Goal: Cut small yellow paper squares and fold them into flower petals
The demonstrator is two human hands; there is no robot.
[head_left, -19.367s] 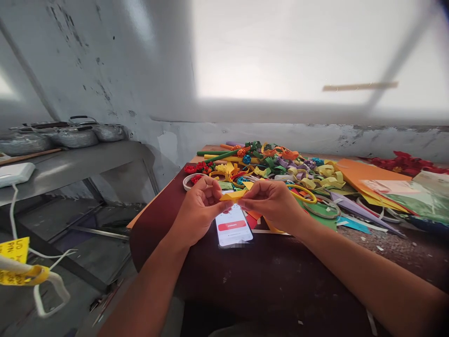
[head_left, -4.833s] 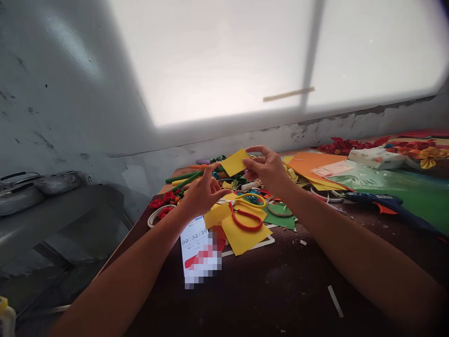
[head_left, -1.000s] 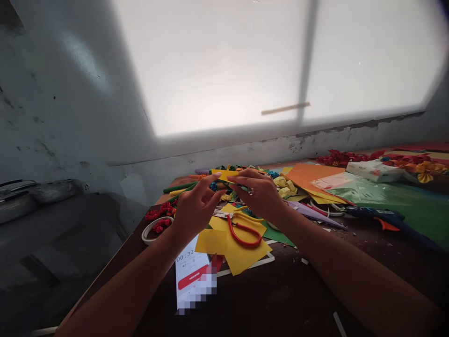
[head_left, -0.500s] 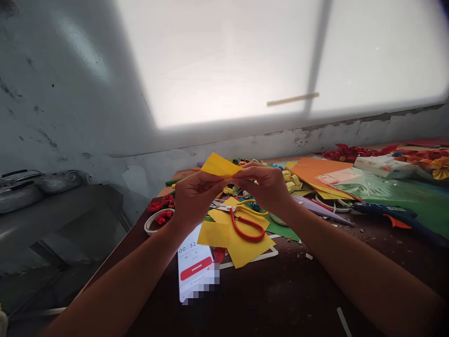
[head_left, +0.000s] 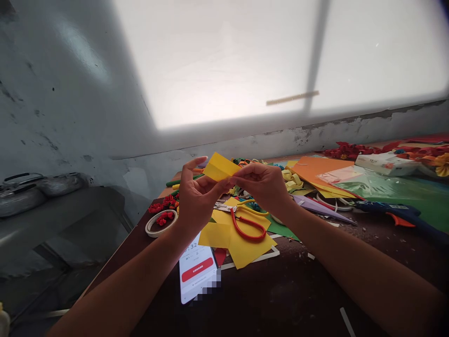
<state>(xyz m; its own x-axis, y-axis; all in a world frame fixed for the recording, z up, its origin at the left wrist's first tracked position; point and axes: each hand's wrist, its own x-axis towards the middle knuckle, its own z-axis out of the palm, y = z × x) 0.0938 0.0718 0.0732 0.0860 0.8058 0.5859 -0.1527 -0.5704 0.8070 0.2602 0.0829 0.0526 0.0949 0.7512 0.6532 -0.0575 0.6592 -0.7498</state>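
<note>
A small piece of yellow paper (head_left: 219, 166), with a crease across it, is held up over the table between both hands. My left hand (head_left: 199, 192) pinches its lower edge with the thumb, while the index finger is raised off to the left. My right hand (head_left: 261, 185) grips the paper's lower right corner between thumb and fingertips. Below them lie scissors (head_left: 249, 236) with one red and one yellow handle, resting on a yellow sheet (head_left: 242, 255). A smaller yellow piece (head_left: 214, 235) lies beside the scissors, partly over a phone (head_left: 196, 276) showing a timer.
A white tape roll (head_left: 149, 228) and red paper flowers (head_left: 164, 217) sit at the left edge. To the right are orange sheets (head_left: 315, 171), a purple folded paper (head_left: 322, 209), a dark blue glue gun (head_left: 389, 209) and a tissue pack (head_left: 386, 164). Pots (head_left: 61, 181) stand farther left.
My left index finger has lifted away from the paper, and the left hand has turned more upright. The paper has tilted, and its crease now shows. My right hand keeps its pinch.
</note>
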